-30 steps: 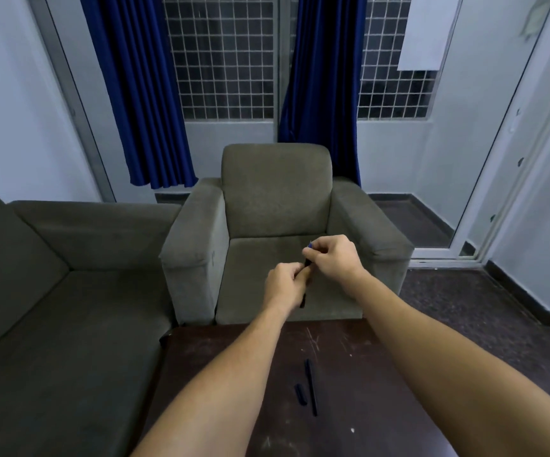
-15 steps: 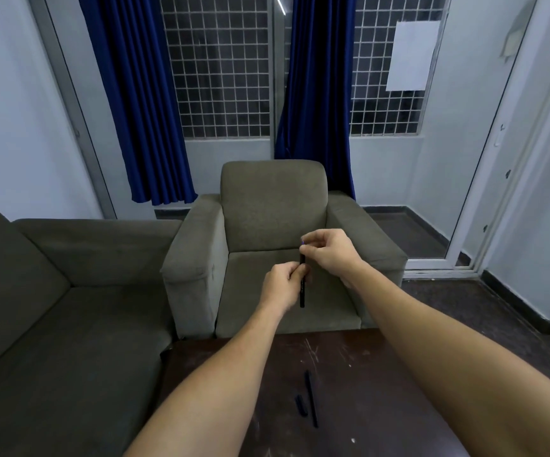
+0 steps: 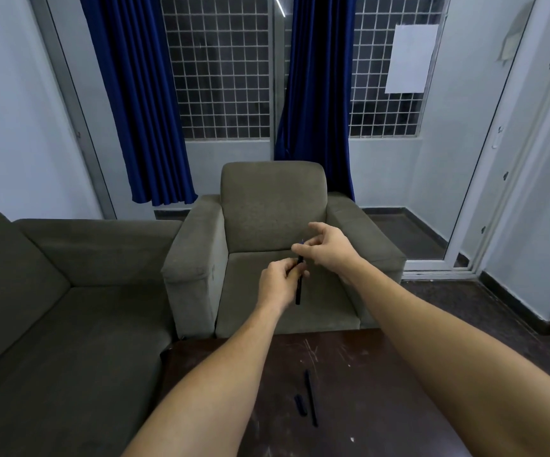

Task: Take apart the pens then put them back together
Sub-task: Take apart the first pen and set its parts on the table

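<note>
Both arms out front, above the far edge of the dark table (image 3: 382, 374). Left hand (image 3: 280, 282) closed around a dark pen (image 3: 298, 285) — grip firm on the upper half, barrel hanging nearly upright with its lower end poking out below the fist. Right hand (image 3: 328, 247) just beside it, fingers loosened and spread, thumb and forefinger near the pen's top end; too blurred to tell whether a small piece sits pinched there, or whether the fingertips touch the pen at all. Down on the table, between the forearms — a long thin pen part (image 3: 311, 399) lying lengthwise, with a short dark piece (image 3: 300, 405) just to its left, close but apart. Behind the hands, a grey armchair (image 3: 273, 206); off to the left, a matching sofa (image 3: 52, 291).
</note>
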